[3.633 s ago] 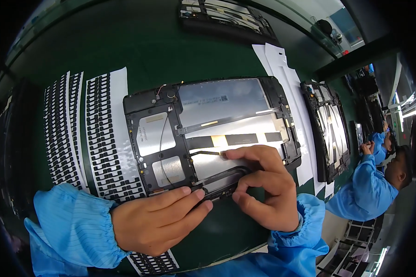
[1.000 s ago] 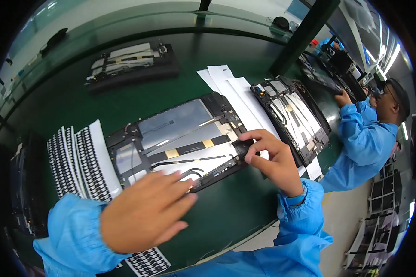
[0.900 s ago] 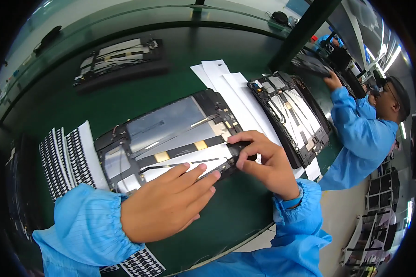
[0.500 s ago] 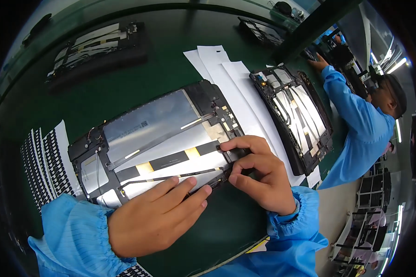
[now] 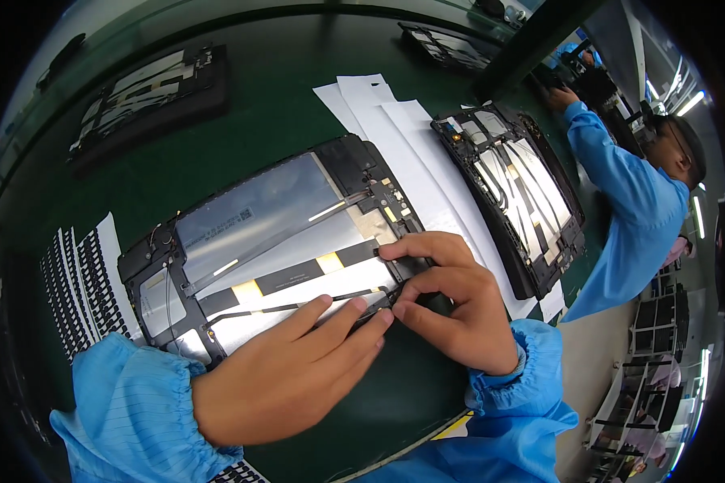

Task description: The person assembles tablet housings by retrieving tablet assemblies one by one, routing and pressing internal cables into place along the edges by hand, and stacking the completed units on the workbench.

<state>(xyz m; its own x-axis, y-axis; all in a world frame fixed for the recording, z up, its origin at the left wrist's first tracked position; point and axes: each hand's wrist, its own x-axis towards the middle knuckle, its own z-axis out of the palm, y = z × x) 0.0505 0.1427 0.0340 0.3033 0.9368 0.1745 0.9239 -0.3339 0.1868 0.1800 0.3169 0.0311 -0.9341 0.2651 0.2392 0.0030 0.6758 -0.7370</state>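
Note:
An opened tablet point(image 5: 250, 213) with silver battery cells, flat cables and small circuit boards lies slantwise before me. My left hand point(image 5: 298, 378) rests along its near edge, fingers stretched out and flat, touching a narrow black cable point(image 5: 298, 307). At the near right corner, my right hand point(image 5: 459, 310) has its index fingertip on the end of a wide black flat cable point(image 5: 290, 276) with yellow tape patches. Its thumb and curled middle finger are pressed at the tablet's rim; whether a small part sits between them is hidden.
White paper sheets point(image 5: 415, 153) lie beyond the tablet, with a second opened tablet point(image 5: 511, 185) at the right. Others stand at the back left point(image 5: 137, 92) and back right point(image 5: 447, 47). Sheets of black stickers point(image 5: 80, 282) lie left. A co-worker in blue point(image 5: 628, 209) works at right.
My left hand has slid right along the near edge, its fingertips now close to my right thumb. The right hand stays at the corner. The view has shifted slightly.

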